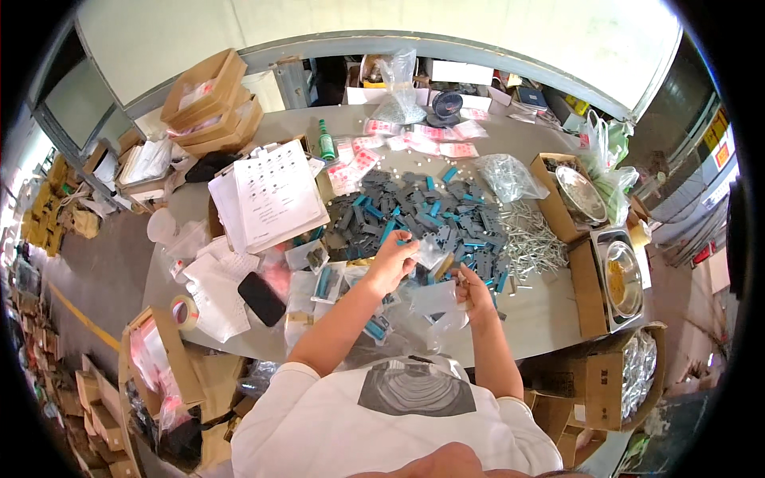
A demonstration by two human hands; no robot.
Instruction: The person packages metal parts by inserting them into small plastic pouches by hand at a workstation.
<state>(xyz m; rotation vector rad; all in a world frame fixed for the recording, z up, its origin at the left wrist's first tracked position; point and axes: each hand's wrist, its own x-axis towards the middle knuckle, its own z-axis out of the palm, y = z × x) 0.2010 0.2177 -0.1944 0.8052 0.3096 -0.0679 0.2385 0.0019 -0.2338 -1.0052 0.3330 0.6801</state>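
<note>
My left hand (pixel 390 263) is closed in a pinch on a small see-through plastic bag (pixel 431 253), above the near side of a heap of dark grey and teal plastic parts (pixel 398 209). To its right, my right hand (pixel 476 295) has its fingers curled at the heap's near edge; what they hold is too small to make out. More see-through bags (pixel 434 298) lie between and below my hands. Several filled bags with grey and teal parts (pixel 327 282) rest beside my left forearm. Long metal screws (pixel 532 239) are piled right of the heap.
Papers on a clipboard (pixel 272 193), a black phone (pixel 261 299) and a tape roll (pixel 184 312) are at left. A green bottle (pixel 326 142), red-printed packets (pixel 418 142) and a small fan (pixel 446 107) stand farther back. Cardboard boxes with metal bowls (pixel 623 277) line the right edge.
</note>
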